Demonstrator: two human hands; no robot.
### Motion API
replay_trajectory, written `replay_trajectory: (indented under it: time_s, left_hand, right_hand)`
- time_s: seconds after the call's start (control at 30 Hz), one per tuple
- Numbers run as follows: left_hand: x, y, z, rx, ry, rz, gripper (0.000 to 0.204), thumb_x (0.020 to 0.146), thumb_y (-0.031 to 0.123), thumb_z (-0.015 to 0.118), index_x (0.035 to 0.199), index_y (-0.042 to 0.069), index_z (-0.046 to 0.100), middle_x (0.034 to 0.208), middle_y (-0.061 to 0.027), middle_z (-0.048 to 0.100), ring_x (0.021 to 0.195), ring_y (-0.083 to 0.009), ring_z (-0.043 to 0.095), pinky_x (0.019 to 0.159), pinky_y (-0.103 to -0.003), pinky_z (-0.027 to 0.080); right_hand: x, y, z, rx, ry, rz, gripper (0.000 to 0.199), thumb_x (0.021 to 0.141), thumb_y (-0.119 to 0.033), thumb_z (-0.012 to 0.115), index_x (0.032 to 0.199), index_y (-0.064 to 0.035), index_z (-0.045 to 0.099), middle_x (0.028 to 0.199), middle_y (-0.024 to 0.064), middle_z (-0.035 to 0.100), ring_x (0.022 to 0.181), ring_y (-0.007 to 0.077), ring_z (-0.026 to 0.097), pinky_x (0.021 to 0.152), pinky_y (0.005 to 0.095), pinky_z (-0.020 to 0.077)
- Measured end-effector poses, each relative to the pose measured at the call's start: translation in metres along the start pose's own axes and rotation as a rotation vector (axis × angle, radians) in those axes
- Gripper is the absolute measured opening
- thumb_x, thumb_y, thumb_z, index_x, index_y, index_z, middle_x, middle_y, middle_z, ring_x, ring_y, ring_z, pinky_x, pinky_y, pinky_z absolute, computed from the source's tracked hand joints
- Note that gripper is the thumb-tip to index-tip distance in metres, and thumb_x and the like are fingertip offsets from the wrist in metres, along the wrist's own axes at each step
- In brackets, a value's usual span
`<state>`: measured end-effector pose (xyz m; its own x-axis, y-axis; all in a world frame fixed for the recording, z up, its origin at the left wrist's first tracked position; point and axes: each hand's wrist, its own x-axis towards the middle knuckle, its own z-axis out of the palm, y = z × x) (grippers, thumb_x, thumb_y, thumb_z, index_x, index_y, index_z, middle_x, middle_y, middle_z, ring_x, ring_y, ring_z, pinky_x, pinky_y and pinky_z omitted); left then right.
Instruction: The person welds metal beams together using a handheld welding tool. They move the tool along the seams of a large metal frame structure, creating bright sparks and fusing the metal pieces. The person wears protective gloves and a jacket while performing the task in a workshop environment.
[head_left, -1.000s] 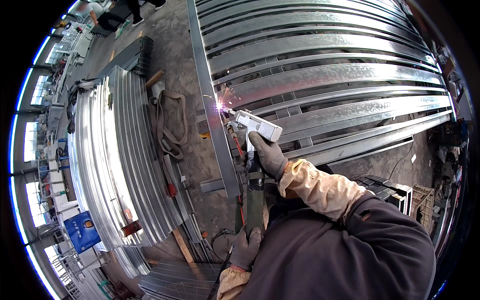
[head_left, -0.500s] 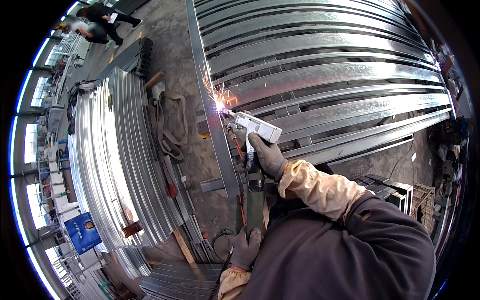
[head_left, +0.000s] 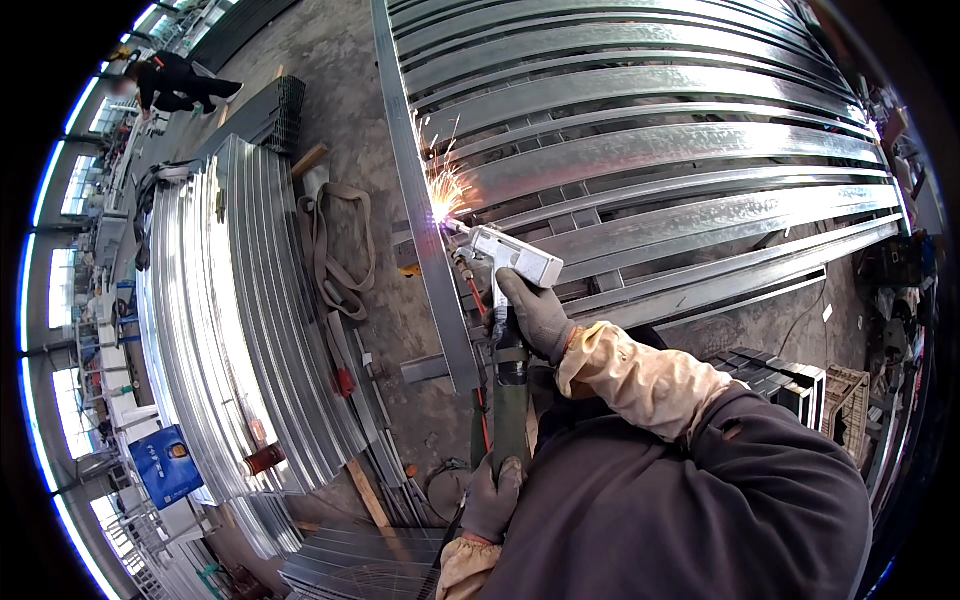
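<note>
My right hand, in a grey glove, is closed round the grip of a white welding gun. The gun's nozzle meets a long metal side beam, where a bright spot throws orange sparks. Below the grip runs a thick green-sheathed hose. Lower down, my gloved left hand is wrapped round this hose, its fingers partly visible. Several flat metal bars extend rightward from the side beam like slats, near the nozzle.
A stack of shiny metal profiles lies to the left, with a grey strap loop on the floor beside it. A blue box sits at the stack's near-left end. At the far left a person in dark clothes bends over.
The sparks now spray more to the right and fan wider. In the far left background, the dark-clothed person has shifted left and lower. My hands and the welding gun have hardly moved.
</note>
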<state>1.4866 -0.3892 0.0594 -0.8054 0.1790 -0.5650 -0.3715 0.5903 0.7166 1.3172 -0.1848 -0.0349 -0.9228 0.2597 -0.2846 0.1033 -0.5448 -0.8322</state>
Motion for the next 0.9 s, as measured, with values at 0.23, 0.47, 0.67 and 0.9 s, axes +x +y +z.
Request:
replay_trajectory:
  time_s: [0.23,0.47,0.67,0.9]
  left_hand:
    - [-0.003,-0.004,0.000,0.033,0.015,0.011,0.029,0.094,0.023,0.057,0.110,-0.001,0.063,0.087,-0.0146,0.068,0.079,-0.0261,0.065,0.073,-0.036,0.050]
    - [-0.005,0.002,0.000,0.045,0.021,-0.008,0.030,0.093,0.022,0.057,0.111,-0.001,0.064,0.093,-0.0183,0.069,0.085,-0.0321,0.067,0.077,-0.038,0.050]
    - [-0.005,-0.006,0.001,0.011,0.032,0.092,0.028,0.095,0.023,0.056,0.108,-0.002,0.060,0.079,-0.0078,0.067,0.070,-0.0170,0.063,0.067,-0.032,0.050]
    - [-0.006,-0.001,-0.001,0.003,0.027,0.100,0.026,0.095,0.022,0.056,0.106,-0.001,0.061,0.078,-0.0069,0.067,0.069,-0.0149,0.062,0.067,-0.031,0.050]
  right_hand:
    - [0.000,0.011,-0.005,0.074,-0.025,0.091,0.029,0.098,-0.025,0.061,0.113,-0.0009,0.063,0.095,0.0001,0.061,0.085,0.0097,0.054,0.076,0.0276,0.0464]
    - [-0.001,0.012,-0.005,0.117,-0.018,0.117,0.029,0.097,-0.024,0.062,0.114,-0.0007,0.063,0.098,0.0010,0.062,0.088,0.0110,0.055,0.079,0.0283,0.0465]
    - [-0.004,0.013,-0.005,0.107,-0.004,0.113,0.031,0.097,-0.024,0.062,0.117,-0.0003,0.062,0.101,0.0016,0.063,0.091,0.0109,0.055,0.082,0.0276,0.0462]
    - [-0.005,0.007,-0.004,0.094,-0.009,0.113,0.030,0.098,-0.024,0.061,0.116,-0.0004,0.062,0.099,0.0024,0.063,0.090,0.0112,0.055,0.081,0.0278,0.0466]
